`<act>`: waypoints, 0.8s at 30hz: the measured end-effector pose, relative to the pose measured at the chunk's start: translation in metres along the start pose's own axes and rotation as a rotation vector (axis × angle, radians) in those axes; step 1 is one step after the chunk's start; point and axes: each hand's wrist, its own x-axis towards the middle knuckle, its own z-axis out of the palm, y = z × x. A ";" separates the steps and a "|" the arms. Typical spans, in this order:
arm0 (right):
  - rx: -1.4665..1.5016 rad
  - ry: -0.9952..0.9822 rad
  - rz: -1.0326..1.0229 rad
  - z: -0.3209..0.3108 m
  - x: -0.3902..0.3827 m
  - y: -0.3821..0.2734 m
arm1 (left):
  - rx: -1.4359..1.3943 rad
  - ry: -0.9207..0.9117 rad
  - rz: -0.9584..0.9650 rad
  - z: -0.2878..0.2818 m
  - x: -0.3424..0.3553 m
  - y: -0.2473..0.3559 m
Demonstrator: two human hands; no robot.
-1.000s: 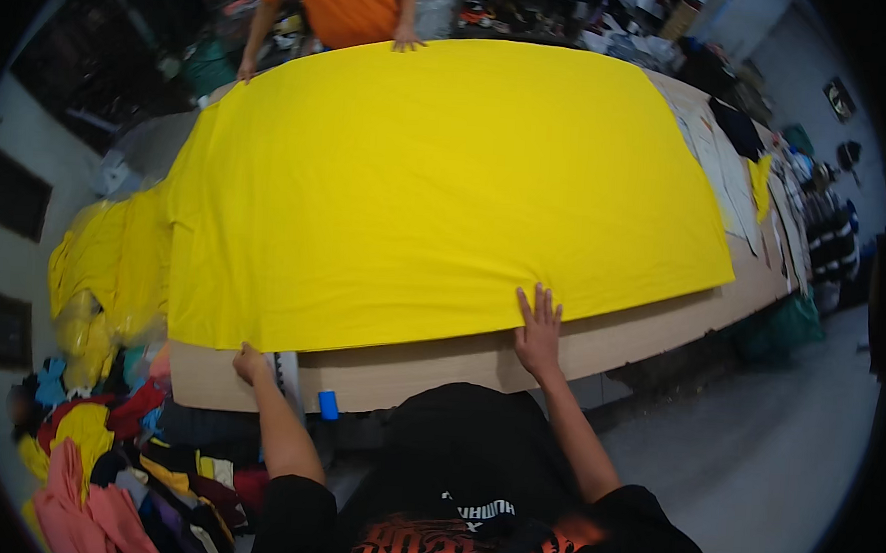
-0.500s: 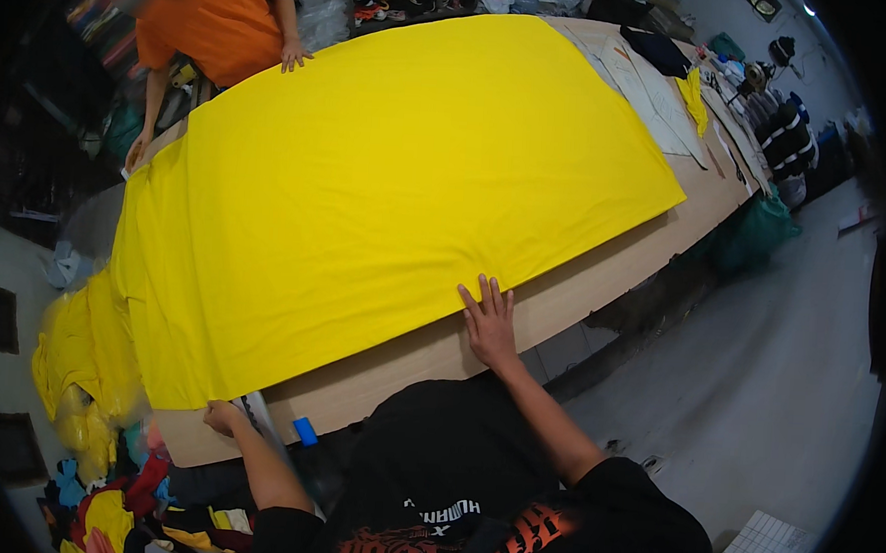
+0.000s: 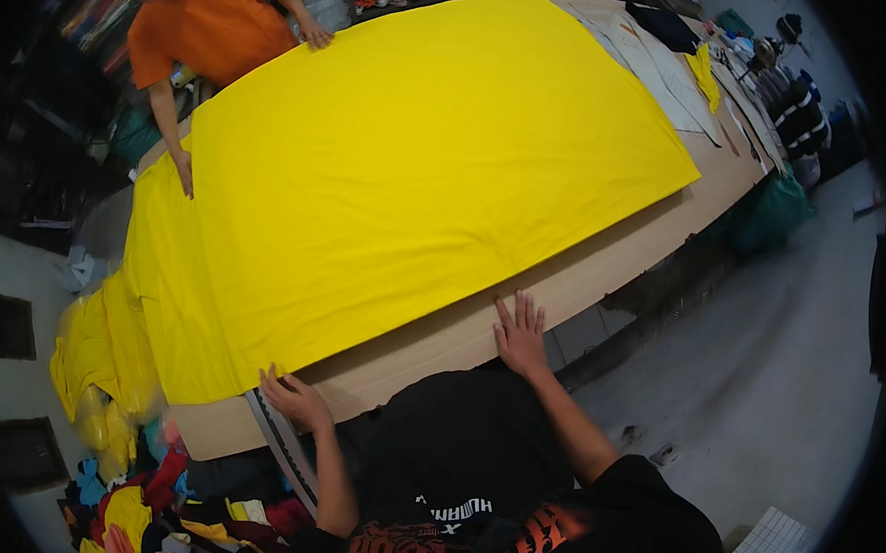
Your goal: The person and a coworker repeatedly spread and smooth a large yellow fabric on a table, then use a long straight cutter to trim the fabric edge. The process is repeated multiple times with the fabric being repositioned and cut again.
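A broad yellow fabric lies spread over a light brown table, with shallow wrinkles near its front edge. My left hand is open at that edge, its fingertips on the cloth near the front left corner. Just off the fabric's edge, my right hand rests open on the bare board, fingers stretched out. Across the table, a person in an orange top has one hand at the fabric's far edge and the other on its left part.
Bunched yellow fabric hangs off the table's left end. A toothed metal rail runs beside my left forearm. Mixed cloth scraps lie below. Paper patterns and a dark cloth cover the far right end.
My left hand has shifted right along the edge and opened. My right hand has slid off the fabric onto the board. The other person's near hand has moved onto the cloth.
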 end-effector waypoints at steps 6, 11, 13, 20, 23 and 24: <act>0.002 -0.106 0.032 0.003 0.007 0.003 | -0.774 -0.497 -0.625 0.008 -0.055 0.074; 0.042 -0.149 0.033 0.001 0.009 0.004 | -0.995 -0.793 -0.911 0.025 -0.037 0.075; 0.053 -0.177 0.036 0.000 0.011 0.004 | -0.979 -0.812 -0.861 0.031 -0.027 0.072; 0.065 -0.174 0.030 0.000 0.009 0.006 | -0.836 -0.831 -0.700 0.040 -0.023 0.063; 0.056 -0.236 0.043 0.002 0.002 0.005 | -0.771 -0.804 -0.754 0.037 -0.029 0.058; 0.082 -0.165 0.020 0.002 0.001 0.004 | -0.836 -0.812 -0.690 0.034 -0.031 0.056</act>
